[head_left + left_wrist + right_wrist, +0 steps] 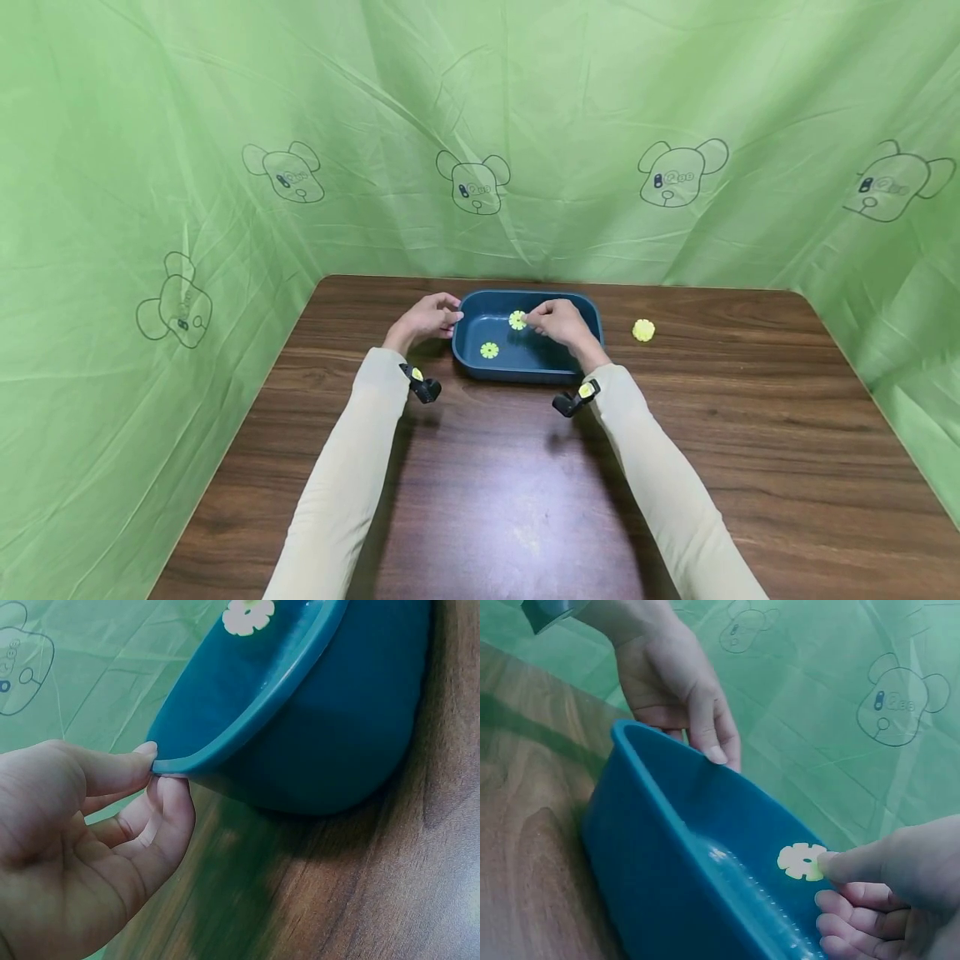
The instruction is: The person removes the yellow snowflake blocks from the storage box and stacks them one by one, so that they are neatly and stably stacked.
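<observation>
My left hand (pixel 429 319) pinches the rim of a dark blue plastic basin (pixel 525 377) at its left end, thumb on top and fingers beneath in the left wrist view. Over the basin's inside, my right hand (pixel 561 322) holds a yellow-green snowflake disc (pixel 802 862) by its edge, between thumb and forefinger. That disc is flat, round and notched, with a small hole in the middle. Another yellow-green disc (pixel 489 350) of this kind lies on the basin's floor, towards the left front.
To the right of the basin, a small cluster of yellow-green discs (pixel 643 330) sits on the brown wooden table (pixel 750 433). A green cloth (pixel 570 100) with bear-head outlines hangs behind and at both sides. Each wrist wears a small black camera (pixel 576 400).
</observation>
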### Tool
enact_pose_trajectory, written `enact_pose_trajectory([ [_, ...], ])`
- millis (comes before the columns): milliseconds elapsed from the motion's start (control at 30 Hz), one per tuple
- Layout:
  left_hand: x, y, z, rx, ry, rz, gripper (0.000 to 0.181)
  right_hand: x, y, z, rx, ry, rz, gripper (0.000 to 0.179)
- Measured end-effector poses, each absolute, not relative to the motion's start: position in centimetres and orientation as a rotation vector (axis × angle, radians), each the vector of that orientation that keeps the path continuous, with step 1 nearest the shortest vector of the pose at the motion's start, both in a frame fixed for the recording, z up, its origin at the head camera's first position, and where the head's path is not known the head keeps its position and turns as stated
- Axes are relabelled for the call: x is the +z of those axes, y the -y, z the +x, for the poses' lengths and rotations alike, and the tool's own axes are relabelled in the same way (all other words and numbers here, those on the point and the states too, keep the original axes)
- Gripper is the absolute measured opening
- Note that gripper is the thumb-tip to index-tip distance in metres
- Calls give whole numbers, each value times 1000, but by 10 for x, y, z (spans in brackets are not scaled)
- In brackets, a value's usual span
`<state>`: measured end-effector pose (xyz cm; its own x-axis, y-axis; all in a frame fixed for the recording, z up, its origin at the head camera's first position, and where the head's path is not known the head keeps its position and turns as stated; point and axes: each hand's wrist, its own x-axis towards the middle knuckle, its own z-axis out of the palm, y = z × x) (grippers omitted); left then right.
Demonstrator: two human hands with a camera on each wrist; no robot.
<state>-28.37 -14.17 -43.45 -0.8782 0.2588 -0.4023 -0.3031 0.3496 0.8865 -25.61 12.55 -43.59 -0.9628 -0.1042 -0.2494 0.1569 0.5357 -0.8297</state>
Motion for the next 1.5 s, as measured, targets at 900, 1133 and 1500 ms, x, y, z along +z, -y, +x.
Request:
enact_pose_trajectory([
  [900, -435, 142, -284, 1535, -2146, -30, 39, -410, -187, -247, -1480, -2582, 66, 35],
  [1133, -435, 142, -284, 1539, -2142, -26, 38, -408, -210, -243, -1475, -2627, 84, 36],
  [1500, -434, 142, -283, 1532, -2147, -25, 37, -410, -247, -234, -1536, -2605, 163, 41],
])
